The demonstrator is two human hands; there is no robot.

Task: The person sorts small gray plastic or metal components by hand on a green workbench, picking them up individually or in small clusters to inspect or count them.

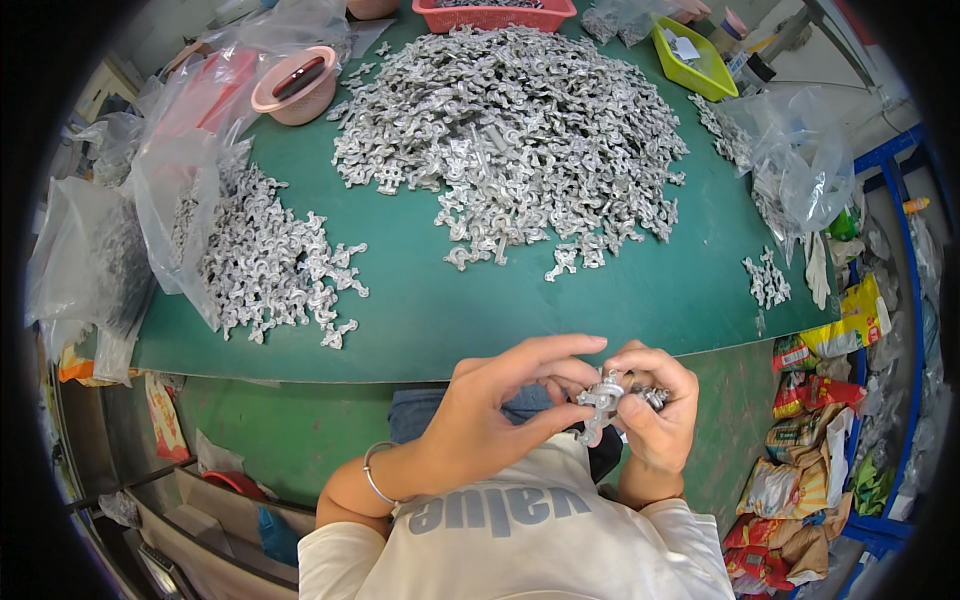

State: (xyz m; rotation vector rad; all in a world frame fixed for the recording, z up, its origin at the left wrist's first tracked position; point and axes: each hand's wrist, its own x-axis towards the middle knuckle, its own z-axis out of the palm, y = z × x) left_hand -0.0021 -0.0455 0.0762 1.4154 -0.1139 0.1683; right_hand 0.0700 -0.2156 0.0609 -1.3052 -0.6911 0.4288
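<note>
Silvery metal makes up the part (600,396) held before the person's body, just off the near edge of the table (400,300). The left hand (500,400) pinches it from the left, thumb below, with the forefinger stretched out above it. The right hand (662,412) is closed around a few more parts (653,397), its thumb bent over them, close against the pinched one; how many lie inside cannot be told.

Straight beyond the fingers spreads a large heap (510,130) of similar pieces, with a red basket (494,17) behind it. Left of the fingers and farther out lies a smaller heap (270,260), partly under a clear bag (175,210); past that stands a pink bowl (296,108) with a dark tool (298,78) in it. Right of the fingers, near the table's edge, sits a little cluster (767,281), and beyond it another bag (808,165).
</note>
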